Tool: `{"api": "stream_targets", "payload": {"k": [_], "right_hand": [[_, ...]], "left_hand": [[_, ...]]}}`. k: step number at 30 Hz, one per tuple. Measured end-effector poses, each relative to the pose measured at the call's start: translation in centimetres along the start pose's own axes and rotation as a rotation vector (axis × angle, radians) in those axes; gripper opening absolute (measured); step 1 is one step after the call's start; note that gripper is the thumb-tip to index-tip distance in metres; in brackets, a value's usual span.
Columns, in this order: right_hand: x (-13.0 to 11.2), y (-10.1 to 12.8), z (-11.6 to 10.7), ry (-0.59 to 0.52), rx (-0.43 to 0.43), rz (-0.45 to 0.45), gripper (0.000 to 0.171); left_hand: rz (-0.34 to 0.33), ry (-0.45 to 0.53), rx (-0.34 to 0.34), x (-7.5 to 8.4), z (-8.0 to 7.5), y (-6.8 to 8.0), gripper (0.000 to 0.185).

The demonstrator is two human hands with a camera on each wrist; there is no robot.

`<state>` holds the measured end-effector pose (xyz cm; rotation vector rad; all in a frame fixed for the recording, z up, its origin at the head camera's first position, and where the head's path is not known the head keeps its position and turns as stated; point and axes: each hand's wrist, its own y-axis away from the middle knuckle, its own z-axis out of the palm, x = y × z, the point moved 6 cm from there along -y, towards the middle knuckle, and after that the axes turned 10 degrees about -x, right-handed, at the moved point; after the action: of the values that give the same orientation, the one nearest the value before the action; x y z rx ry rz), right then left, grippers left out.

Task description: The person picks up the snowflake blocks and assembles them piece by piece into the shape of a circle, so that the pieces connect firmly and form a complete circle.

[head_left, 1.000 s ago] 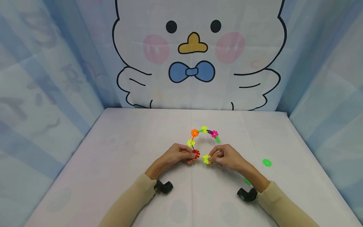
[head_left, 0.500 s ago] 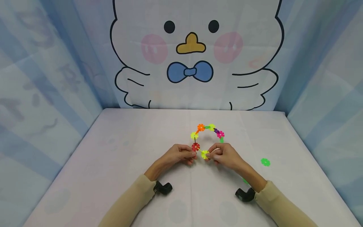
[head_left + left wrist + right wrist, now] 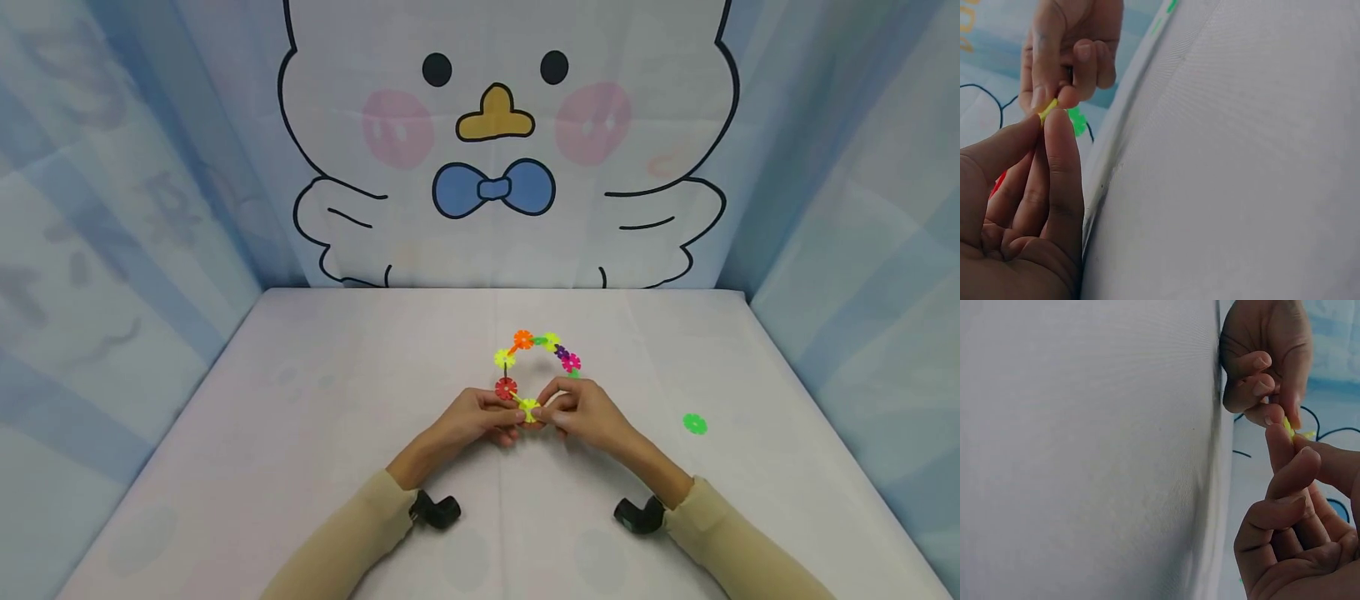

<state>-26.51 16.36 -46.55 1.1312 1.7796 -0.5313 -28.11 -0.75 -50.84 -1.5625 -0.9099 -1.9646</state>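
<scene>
Head view shows my left hand (image 3: 476,419) and right hand (image 3: 581,412) both pinching the yellow disc (image 3: 528,409) at the bottom of the snowflake-disc ring (image 3: 536,367) above the table (image 3: 300,433). One loose green disc (image 3: 694,423) lies well apart to my right

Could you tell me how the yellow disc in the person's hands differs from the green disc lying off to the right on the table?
The yellow disc is pinched by both the left hand and the right hand; the green disc lies untouched. The yellow disc is joined into a chain of discs; the green disc sits alone. Both are small flower-shaped pieces.
</scene>
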Motion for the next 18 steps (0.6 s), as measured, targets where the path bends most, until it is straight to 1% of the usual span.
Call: {"api": "stream_targets", "payload": {"k": [6, 10, 14, 18], "right_hand": [[-0.3, 0.4, -0.7, 0.101, -0.024, -0.009, 0.019], [-0.3, 0.8, -1.8, 0.130, -0.026, 0.000, 0.016], [0.2, 1.4, -3.0, 0.177, -0.006, 0.029, 0.012], [1.2, 2.9, -5.0, 0.229, 0.038, 0.090, 0.012]], "left_hand": [[0.034, 0.012, -0.006, 0.0, -0.2, 0.1, 0.030], [0.035, 0.038, -0.013, -0.1, -0.2, 0.2, 0.031], [0.030, 0.057, -0.004, -0.1, -0.3, 0.3, 0.031], [0.035, 0.059, -0.017, 0.0, -0.3, 0.3, 0.031]]}}
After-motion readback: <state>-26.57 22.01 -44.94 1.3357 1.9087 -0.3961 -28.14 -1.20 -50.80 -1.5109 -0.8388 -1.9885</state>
